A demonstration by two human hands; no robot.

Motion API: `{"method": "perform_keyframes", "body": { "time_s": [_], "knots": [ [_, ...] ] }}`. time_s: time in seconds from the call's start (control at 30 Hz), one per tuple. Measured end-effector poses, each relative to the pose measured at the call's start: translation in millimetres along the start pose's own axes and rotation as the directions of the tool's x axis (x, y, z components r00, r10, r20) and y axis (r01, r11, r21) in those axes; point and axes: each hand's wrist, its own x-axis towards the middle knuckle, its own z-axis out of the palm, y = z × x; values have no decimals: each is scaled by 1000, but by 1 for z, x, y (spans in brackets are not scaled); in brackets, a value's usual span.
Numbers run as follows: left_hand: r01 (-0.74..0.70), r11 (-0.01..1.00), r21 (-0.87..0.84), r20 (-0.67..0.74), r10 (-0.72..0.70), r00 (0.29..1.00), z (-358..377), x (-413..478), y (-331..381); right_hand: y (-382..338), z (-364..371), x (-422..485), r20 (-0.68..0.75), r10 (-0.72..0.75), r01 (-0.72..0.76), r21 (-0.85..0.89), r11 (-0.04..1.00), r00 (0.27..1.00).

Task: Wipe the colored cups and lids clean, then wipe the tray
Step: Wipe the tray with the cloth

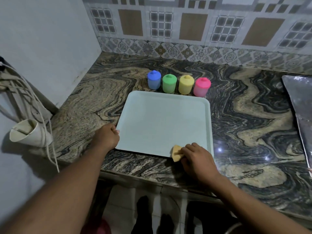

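A pale tray (162, 122) is laid flat on the counter (244, 115). Its left edge is gripped by the left hand (108, 136), fingers curled around it. A yellow sponge (177, 153) is pinched in the right hand (197, 159) at the tray's near edge. Just behind the tray, four lidded cups are lined up: blue cup (154, 80), green cup (169, 83), yellow cup (186, 84), pink cup (202, 87).

We count four lidded cups: one blue cup (154, 80), one green cup (169, 83), one yellow cup (186, 84), one pink cup (202, 87); one tray (160, 122); one sponge (177, 153).
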Motion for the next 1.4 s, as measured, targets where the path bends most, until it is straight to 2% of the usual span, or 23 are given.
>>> {"method": "perform_keyframes", "body": {
  "time_s": [0.17, 0.23, 0.33, 0.4, 0.43, 0.5, 0.57, 0.6, 0.73, 0.9, 1.07, 1.13, 1.2, 1.23, 1.27, 1.33, 1.4],
  "knots": [
    [-3, 1000, 23, -52, 4, 999, 4, -6, 4, 31, -23, -9, 74, 112, -110, -32, 993, 991],
    [-16, 995, 95, -102, 26, 994, 6, -9, 5, 39, -33, 6, 84, 197, -202, 52, 978, 977],
    [-203, 941, 270, -281, 278, 918, 16, -15, 15, 62, -52, 53, -63, 294, -282, 151, 948, 954],
    [-410, 870, 274, -226, 472, 852, 29, -23, 37, 79, -62, 95, -123, 294, -279, 124, 952, 948],
    [-494, 827, 269, -139, 541, 829, 38, -29, 52, 88, -62, 114, -111, 302, -292, 98, 951, 947],
    [-595, 769, 233, 85, 594, 800, 58, -43, 79, 101, -59, 145, -20, 337, -337, 6, 942, 941],
    [-627, 744, 230, 260, 574, 777, 79, -55, 98, 109, -49, 157, 126, 374, -356, -143, 923, 919],
    [-626, 737, 254, 305, 553, 775, 86, -60, 100, 110, -43, 156, 181, 379, -338, -220, 915, 908],
    [-606, 728, 320, 347, 506, 790, 87, -62, 102, 94, -28, 118, 150, 306, -223, -407, 886, 940],
    [-587, 747, 312, 381, 468, 797, 81, -63, 113, 43, -30, 36, 150, 278, -199, -400, 895, 949],
    [-571, 746, 343, 421, 422, 803, 78, -62, 118, -4, -37, -23, 272, 232, -126, -360, 925, 934],
    [-574, 749, 330, 451, 410, 793, 75, -63, 118, -8, -50, -22, 349, 279, -167, -317, 934, 895],
    [-580, 757, 301, 482, 404, 777, 71, -63, 118, 7, -57, -9, 359, 357, -313, -175, 933, 863],
    [-578, 765, 282, 494, 401, 771, 67, -60, 119, 12, -64, 1, 371, 399, -422, -23, 907, 839],
    [-572, 780, 254, 509, 395, 765, 65, -57, 120, 18, -69, 11, 382, 442, -531, 168, 830, 812],
    [-530, 838, 127, 494, 410, 767, 58, -52, 122, 23, -79, 34, 388, 540, -663, 503, 555, 747],
    [-462, 887, 3, 393, 423, 816, 44, -47, 119, 27, -82, 54, 440, 610, -679, 696, 231, 659]
  ]
}}
